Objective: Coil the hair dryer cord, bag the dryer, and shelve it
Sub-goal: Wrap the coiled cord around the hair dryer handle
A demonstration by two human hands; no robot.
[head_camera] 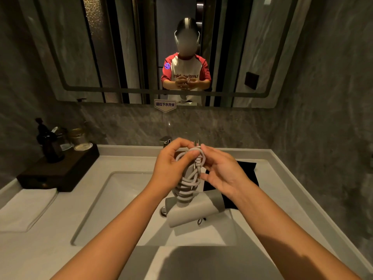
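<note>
Gripping smooth grey cord [189,178] coils, both hands.

A white tabletop [46,239] holds a rectangular sink [113,209], its metal drain [163,211] partly in view. A chrome tap [165,140] stands at the back edge of the sink. At the left, a dark wooden tray [60,170] carries a dark pump bottle [49,142], two glass jars [77,136] and a round lid [83,146]. A folded white towel [26,209] lies in front of the tray, touching it. On the grey marble wall [323,118] hangs a wide mirror [101,47], with a small sign [165,104] under it.
</note>
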